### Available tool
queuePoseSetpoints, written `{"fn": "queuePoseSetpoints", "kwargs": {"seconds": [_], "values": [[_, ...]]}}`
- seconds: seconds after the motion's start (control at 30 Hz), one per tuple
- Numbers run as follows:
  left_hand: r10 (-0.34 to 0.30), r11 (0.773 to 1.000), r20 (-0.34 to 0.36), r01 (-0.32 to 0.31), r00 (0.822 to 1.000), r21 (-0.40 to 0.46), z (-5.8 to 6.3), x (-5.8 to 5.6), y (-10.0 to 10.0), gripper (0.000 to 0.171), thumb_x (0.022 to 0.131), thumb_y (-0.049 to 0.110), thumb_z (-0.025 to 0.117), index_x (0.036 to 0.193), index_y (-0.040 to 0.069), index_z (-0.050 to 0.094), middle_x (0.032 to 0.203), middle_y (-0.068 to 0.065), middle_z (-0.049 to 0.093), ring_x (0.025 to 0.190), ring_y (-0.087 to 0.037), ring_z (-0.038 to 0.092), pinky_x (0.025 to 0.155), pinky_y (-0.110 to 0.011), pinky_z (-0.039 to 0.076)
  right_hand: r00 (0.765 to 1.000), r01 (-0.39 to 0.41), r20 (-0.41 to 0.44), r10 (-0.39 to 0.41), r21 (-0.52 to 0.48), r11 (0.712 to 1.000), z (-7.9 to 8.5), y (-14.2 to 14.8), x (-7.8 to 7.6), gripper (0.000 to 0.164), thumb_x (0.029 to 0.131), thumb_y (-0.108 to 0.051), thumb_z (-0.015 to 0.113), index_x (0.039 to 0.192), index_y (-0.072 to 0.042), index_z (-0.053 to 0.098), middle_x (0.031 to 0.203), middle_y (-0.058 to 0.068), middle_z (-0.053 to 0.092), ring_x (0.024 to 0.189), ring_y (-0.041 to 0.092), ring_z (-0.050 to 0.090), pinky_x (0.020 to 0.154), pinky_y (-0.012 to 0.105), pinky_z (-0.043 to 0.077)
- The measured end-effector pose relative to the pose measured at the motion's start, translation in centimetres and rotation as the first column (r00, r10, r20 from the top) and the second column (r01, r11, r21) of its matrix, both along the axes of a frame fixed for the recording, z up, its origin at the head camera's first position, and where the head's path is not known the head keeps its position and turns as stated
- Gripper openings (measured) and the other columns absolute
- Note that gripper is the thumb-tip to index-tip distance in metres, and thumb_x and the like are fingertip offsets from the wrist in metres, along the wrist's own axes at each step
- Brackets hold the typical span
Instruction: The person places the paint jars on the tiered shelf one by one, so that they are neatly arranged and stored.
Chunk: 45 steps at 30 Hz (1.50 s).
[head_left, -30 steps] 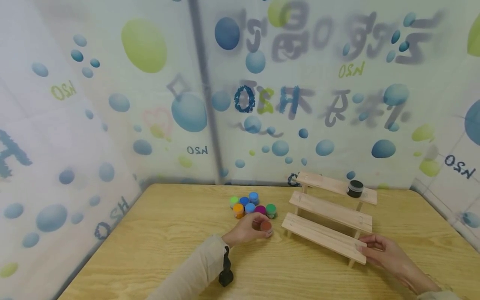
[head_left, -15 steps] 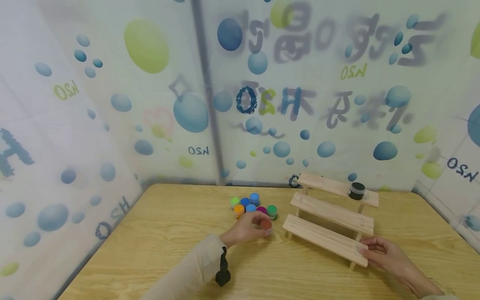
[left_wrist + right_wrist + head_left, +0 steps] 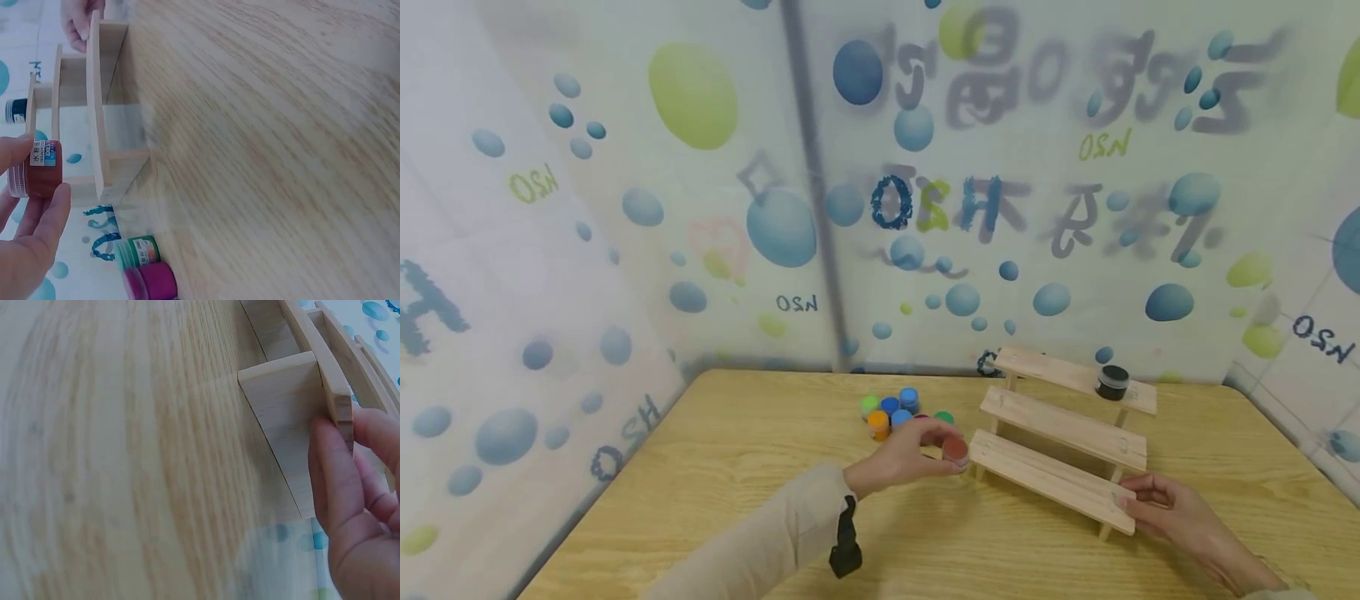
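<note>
My left hand (image 3: 904, 457) holds a small reddish-brown paint jar (image 3: 955, 451) between thumb and fingers, raised off the table by the left end of the lowest shelf. A printed label shows on that jar (image 3: 45, 164) in the left wrist view. The three-tier wooden rack (image 3: 1052, 482) stands on the table, stepping up toward the back. With thumb and fingers, my right hand (image 3: 1176, 510) pinches the right end of the lowest shelf board (image 3: 337, 403). A black paint jar (image 3: 1112, 382) sits on the top shelf, toward its right end.
Several paint jars cluster left of the rack: light green (image 3: 870, 405), orange (image 3: 877, 424), blue (image 3: 908, 399), purple (image 3: 152, 281) and green (image 3: 139, 252). My left hand partly covers them in the head view. A patterned curtain (image 3: 760, 208) hangs behind the wooden table (image 3: 700, 467).
My left hand has moved right and lifted the reddish-brown jar, bringing it close to the lowest shelf's left end. My right hand stays on the rack.
</note>
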State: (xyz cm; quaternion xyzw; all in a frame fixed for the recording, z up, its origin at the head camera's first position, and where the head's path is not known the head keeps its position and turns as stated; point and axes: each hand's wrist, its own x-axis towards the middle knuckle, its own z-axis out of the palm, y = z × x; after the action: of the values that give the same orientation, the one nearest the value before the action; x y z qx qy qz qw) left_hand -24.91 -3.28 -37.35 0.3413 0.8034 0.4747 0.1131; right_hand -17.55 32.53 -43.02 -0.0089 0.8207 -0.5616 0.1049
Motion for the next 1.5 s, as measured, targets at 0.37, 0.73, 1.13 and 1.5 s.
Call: {"fn": "queuePoseSetpoints", "kwargs": {"seconds": [0.37, 0.73, 1.13, 1.5], "values": [[0.064, 0.998, -0.041, -0.064, 0.997, -0.016, 1.7, -0.3, 3.1, 0.038, 0.077, 0.016, 0.069, 0.113, 0.01, 0.057, 0.097, 0.006, 0.058, 0.088, -0.006, 0.053, 0.068, -0.019, 0.046, 1.0, -0.013, -0.025, 0.013, 0.013, 1.0, -0.3, 0.1, 0.1, 0.05, 0.087, -0.021, 0.057, 0.114, 0.018, 0.04, 0.107, 0.016, 0.053, 0.085, 0.004, 0.054, 0.074, 0.027, 0.049], [0.149, 0.989, -0.085, -0.147, 0.985, 0.022, 4.5, -1.3, 9.2, 0.038, 0.076, 0.016, 0.071, 0.111, 0.011, 0.059, 0.096, 0.005, 0.059, 0.085, -0.005, 0.054, 0.07, -0.018, 0.044, 0.999, -0.038, -0.033, 0.038, 0.005, 0.999, -0.3, 0.5, 0.0, 0.043, 0.089, -0.018, 0.053, 0.11, 0.019, 0.042, 0.098, 0.008, 0.057, 0.082, 0.005, 0.055, 0.07, 0.027, 0.049], [0.164, 0.986, -0.1, -0.164, 0.981, 0.015, 5.5, -3.0, 13.1, 0.038, 0.075, 0.018, 0.071, 0.111, 0.013, 0.059, 0.093, 0.008, 0.059, 0.083, -0.002, 0.053, 0.068, -0.016, 0.042, 0.999, -0.031, -0.032, 0.031, 0.006, 1.0, -0.2, 0.4, -0.1, 0.047, 0.089, -0.019, 0.054, 0.112, 0.02, 0.041, 0.096, 0.008, 0.058, 0.081, 0.007, 0.055, 0.069, 0.027, 0.049], [0.261, 0.964, -0.064, -0.257, 0.963, 0.066, 4.8, -4.7, 13.6, 0.037, 0.076, 0.012, 0.071, 0.111, 0.01, 0.059, 0.096, 0.001, 0.06, 0.083, -0.007, 0.055, 0.066, -0.016, 0.044, 0.998, -0.034, -0.045, 0.033, -0.014, 0.999, -0.3, 0.3, -0.1, 0.044, 0.088, -0.018, 0.055, 0.111, 0.018, 0.043, 0.096, 0.007, 0.057, 0.081, 0.006, 0.056, 0.068, 0.027, 0.05]]}}
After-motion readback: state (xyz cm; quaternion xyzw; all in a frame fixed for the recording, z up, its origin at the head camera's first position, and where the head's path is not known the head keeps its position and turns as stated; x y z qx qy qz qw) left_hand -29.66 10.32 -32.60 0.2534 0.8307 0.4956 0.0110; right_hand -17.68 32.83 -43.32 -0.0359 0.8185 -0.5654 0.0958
